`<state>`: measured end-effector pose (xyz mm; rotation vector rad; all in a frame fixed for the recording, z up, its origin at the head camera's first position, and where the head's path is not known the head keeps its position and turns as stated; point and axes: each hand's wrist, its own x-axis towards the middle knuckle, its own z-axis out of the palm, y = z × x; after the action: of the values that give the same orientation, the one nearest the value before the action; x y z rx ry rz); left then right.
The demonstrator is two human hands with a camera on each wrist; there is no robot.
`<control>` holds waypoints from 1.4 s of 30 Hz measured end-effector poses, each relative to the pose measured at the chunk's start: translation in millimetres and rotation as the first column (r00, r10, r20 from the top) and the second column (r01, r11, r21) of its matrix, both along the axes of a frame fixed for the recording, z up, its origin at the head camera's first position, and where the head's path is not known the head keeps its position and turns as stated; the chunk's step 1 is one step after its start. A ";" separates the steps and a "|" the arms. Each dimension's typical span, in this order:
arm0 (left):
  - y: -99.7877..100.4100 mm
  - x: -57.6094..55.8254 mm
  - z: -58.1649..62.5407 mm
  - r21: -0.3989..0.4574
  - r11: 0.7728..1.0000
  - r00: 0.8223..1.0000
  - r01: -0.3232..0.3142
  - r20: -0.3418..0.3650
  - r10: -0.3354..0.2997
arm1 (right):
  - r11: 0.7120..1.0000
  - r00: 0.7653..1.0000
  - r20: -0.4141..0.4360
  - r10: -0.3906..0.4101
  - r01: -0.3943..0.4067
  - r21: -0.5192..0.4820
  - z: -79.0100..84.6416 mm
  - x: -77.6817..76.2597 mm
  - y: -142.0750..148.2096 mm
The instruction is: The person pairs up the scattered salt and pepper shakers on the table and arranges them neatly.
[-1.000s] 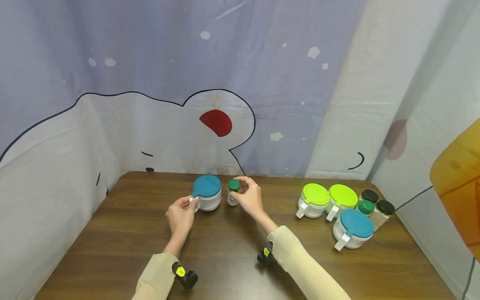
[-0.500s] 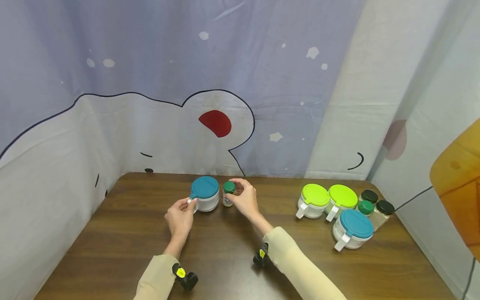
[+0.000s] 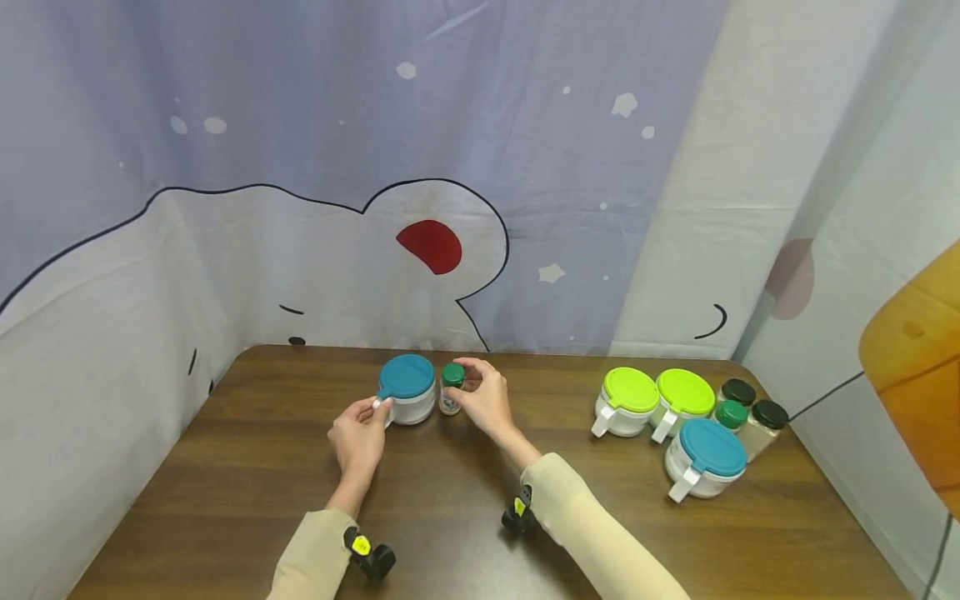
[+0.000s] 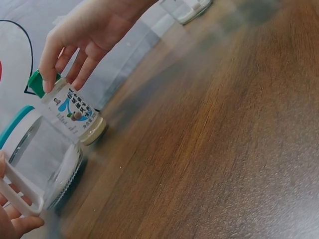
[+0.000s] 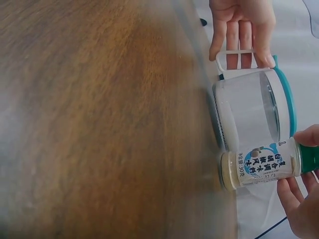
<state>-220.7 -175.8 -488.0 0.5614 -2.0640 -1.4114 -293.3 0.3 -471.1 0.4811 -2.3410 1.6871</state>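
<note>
Your left hand [image 3: 358, 437] pinches the handle [image 4: 27, 186] of the blue-lidded jar [image 3: 408, 390] on the table [image 3: 442, 500], your right hand [image 3: 483, 400] pinches the green-capped shaker [image 5: 266, 163] upright just beside the jar, both containers between your hands.

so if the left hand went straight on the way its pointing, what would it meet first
The blue-lidded jar: the left hand holds it by the handle, and its body lies just ahead. Past that, probably the curtain, though depth is hard to judge.
</note>
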 end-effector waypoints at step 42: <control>-11.8 -19.4 4.5 -0.014 0.999 0.999 -0.052 -0.012 0.052 | 1.000 1.000 0.008 -0.002 0.002 0.003 0.7 -19.5 -25.0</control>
<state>-240.2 -187.6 -483.5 0.5949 -2.0345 -1.3656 -312.8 -24.7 -470.4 0.4731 -2.3490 1.6884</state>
